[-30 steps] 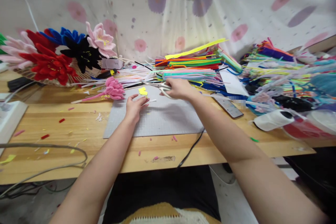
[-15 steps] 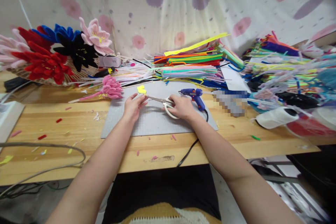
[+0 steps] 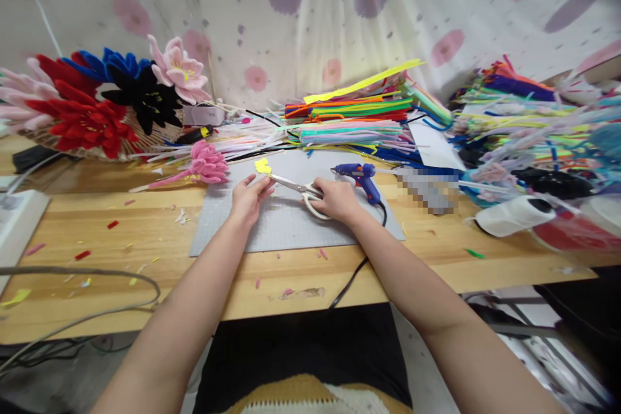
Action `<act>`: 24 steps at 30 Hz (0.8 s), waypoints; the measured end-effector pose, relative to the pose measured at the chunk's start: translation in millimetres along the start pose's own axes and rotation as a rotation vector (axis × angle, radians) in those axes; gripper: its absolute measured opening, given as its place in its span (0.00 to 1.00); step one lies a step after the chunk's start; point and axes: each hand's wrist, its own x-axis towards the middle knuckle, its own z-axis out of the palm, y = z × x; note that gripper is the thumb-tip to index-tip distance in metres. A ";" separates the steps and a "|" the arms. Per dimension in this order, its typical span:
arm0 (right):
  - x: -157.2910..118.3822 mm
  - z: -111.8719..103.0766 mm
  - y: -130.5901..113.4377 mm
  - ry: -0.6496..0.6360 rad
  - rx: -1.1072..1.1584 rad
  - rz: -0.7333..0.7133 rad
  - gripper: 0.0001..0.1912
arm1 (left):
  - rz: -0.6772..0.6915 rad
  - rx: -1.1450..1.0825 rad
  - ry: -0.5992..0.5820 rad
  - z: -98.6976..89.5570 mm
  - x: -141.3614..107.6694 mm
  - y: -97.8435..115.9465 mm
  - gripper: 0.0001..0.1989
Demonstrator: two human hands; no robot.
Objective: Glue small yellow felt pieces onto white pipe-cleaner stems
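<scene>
My left hand (image 3: 249,200) pinches a small yellow piece (image 3: 262,166) between thumb and fingertips, above the left part of a grey cutting mat (image 3: 286,229). White-handled scissors (image 3: 312,202) are held in my right hand (image 3: 337,198), their tips pointing left and touching or nearly touching the yellow piece. The blades look closed or almost so. On the mat, right of my right hand, lies a blue glue gun (image 3: 359,179) with a black cord. A pink fuzzy flower (image 3: 208,163) rests at the mat's back left corner.
Finished fuzzy flowers (image 3: 92,119) fill the back left. Bundles of coloured pipe cleaners (image 3: 349,132) lie behind the mat, with more piled at the right beside a white thread spool (image 3: 514,215). A power strip (image 3: 26,223) and cable are at the left; scraps dot the wooden table (image 3: 160,252).
The scissor blades look more closed than before. My hands have otherwise hardly moved; the whole view has shifted slightly.
</scene>
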 end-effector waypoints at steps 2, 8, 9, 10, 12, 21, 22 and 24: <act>0.3 1.2 -1.0 0.000 -0.012 0.003 0.20 | -0.005 -0.003 -0.004 -0.1 0.7 0.2 0.19; 1.3 5.3 -2.0 0.017 -0.011 -0.003 0.20 | -0.018 -0.012 -0.004 0.2 1.6 1.0 0.18; 1.3 5.6 -2.0 0.022 -0.010 -0.008 0.20 | -0.021 -0.012 0.002 0.2 1.5 1.0 0.18; 1.3 5.6 -2.2 0.023 -0.010 -0.010 0.20 | -0.025 -0.013 0.007 0.2 1.4 1.0 0.19; 1.4 5.2 -2.7 0.014 -0.009 -0.007 0.20 | -0.028 -0.019 0.015 0.2 1.5 0.7 0.19; 0.7 5.6 -2.9 -0.023 0.053 -0.010 0.21 | -0.005 -0.022 0.037 0.5 3.3 -1.0 0.20; 0.7 5.7 -2.7 -0.030 0.061 -0.009 0.21 | -0.010 -0.023 0.038 0.7 3.2 -0.9 0.21; 0.9 5.8 -2.5 -0.041 0.072 -0.007 0.21 | -0.014 -0.025 0.038 1.0 2.9 -0.8 0.21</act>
